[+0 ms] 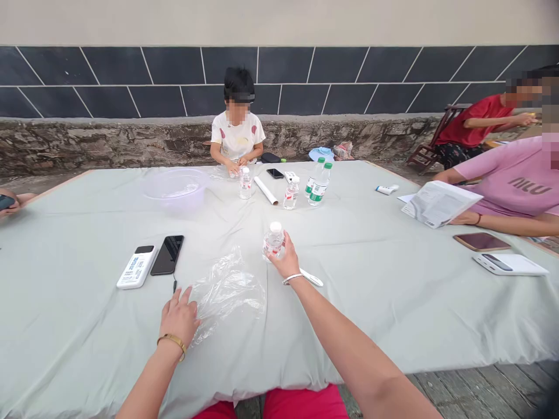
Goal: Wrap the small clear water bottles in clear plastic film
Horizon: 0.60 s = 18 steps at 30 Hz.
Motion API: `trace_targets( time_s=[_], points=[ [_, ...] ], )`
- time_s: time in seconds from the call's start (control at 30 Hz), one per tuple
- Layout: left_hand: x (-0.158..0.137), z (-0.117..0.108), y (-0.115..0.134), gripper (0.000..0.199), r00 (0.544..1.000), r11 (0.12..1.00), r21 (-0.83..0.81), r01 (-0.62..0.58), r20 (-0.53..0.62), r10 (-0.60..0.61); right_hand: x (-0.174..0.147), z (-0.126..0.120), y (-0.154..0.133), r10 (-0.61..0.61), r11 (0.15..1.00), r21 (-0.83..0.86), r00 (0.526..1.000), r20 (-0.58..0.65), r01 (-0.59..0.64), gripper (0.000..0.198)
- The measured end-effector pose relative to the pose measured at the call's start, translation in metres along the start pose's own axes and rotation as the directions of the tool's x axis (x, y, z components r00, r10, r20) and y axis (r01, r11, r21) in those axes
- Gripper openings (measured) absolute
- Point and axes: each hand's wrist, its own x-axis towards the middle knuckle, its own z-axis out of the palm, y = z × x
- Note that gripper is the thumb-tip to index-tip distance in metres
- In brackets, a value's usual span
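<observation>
My right hand (pixel 286 259) is wrapped round a small clear water bottle (pixel 273 241) with a white cap and a red-printed label. The bottle stands upright on the cloth-covered table (pixel 349 302). Beside my right wrist lies a white, slender object (pixel 312 278), partly hidden by the wrist. My left hand (pixel 180 317) rests on the cloth with its fingers spread, at the left edge of a crumpled clear plastic sheet or bag (pixel 231 285). Just beyond that hand are a black phone (pixel 167 255) and a white power bank (pixel 137 267).
Across the table sit a clear basin (pixel 174 189), a white roll (pixel 265 190), small bottles (pixel 245 185) and green-capped bottles (pixel 320 185). A person (pixel 238 131) works opposite. At the right, another person holds a white package (pixel 441 202) near a phone (pixel 481 241) and power bank (pixel 509 264).
</observation>
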Motion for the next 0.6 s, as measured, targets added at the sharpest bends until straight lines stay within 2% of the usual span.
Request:
trace_targets(
  time_s=[0.07, 0.1, 0.13, 0.17, 0.2, 0.23, 0.3, 0.33, 0.37, 0.43, 0.47, 0.53, 0.6],
  points=[
    [0.001, -0.004, 0.004, 0.008, 0.995, 0.998, -0.024, -0.049, 0.081, 0.051, -0.018, -0.012, -0.020, -0.087, 0.996, -0.022, 0.995, -0.041, 0.086, 0.059],
    [0.001, -0.006, 0.008, 0.008, 0.991, 0.997, -0.051, -0.059, 0.120, 0.065, -0.028, -0.015, -0.033, -0.144, 0.990, -0.009, 0.989, -0.016, 0.144, 0.051],
    [0.000, -0.008, 0.014, 0.007, 0.986, 0.994, -0.090, -0.066, 0.146, 0.078, -0.039, -0.017, -0.048, -0.215, 0.977, 0.023, 0.975, 0.061, 0.214, 0.046],
    [-0.001, -0.010, 0.020, 0.005, 0.982, 0.987, -0.139, -0.082, 0.156, 0.103, -0.050, -0.016, -0.064, -0.315, 0.949, 0.080, 0.925, 0.214, 0.305, 0.048],
    [-0.004, -0.013, 0.027, 0.002, 0.978, 0.974, -0.199, -0.110, 0.151, 0.141, -0.059, -0.013, -0.079, -0.430, 0.902, 0.162, 0.804, 0.409, 0.400, 0.059],
    [-0.008, -0.016, 0.034, 0.003, 0.973, 0.952, -0.269, -0.146, 0.137, 0.188, -0.067, -0.008, -0.093, -0.510, 0.854, 0.239, 0.650, 0.563, 0.463, 0.074],
    [-0.019, -0.027, 0.042, 0.008, 0.955, 0.878, -0.424, -0.223, 0.086, 0.284, -0.077, 0.004, -0.112, -0.538, 0.807, 0.325, 0.386, 0.749, 0.494, 0.092],
    [-0.026, -0.034, 0.043, 0.011, 0.949, 0.829, -0.504, -0.245, 0.051, 0.311, -0.081, 0.010, -0.117, -0.517, 0.804, 0.335, 0.298, 0.803, 0.491, 0.091],
    [-0.033, -0.042, 0.042, 0.013, 0.948, 0.773, -0.584, -0.250, 0.013, 0.317, -0.084, 0.015, -0.119, -0.486, 0.809, 0.326, 0.243, 0.840, 0.489, 0.083],
    [-0.045, -0.059, 0.033, 0.020, 0.968, 0.649, -0.734, -0.199, -0.045, 0.246, -0.093, 0.020, -0.118, -0.426, 0.812, 0.279, 0.195, 0.884, 0.512, 0.058],
    [-0.049, -0.065, 0.026, 0.024, 0.980, 0.582, -0.799, -0.152, -0.045, 0.193, -0.098, 0.021, -0.116, -0.398, 0.810, 0.240, 0.201, 0.895, 0.535, 0.044],
    [-0.052, -0.072, 0.014, 0.032, 0.995, 0.449, -0.893, -0.040, 0.006, 0.101, -0.108, 0.018, -0.112, -0.328, 0.812, 0.136, 0.250, 0.911, 0.568, 0.026],
    [-0.049, -0.071, 0.006, 0.036, 0.993, 0.362, -0.930, 0.065, 0.095, 0.065, -0.113, 0.009, -0.109, -0.246, 0.824, 0.040, 0.294, 0.924, 0.565, 0.017]
  ],
)
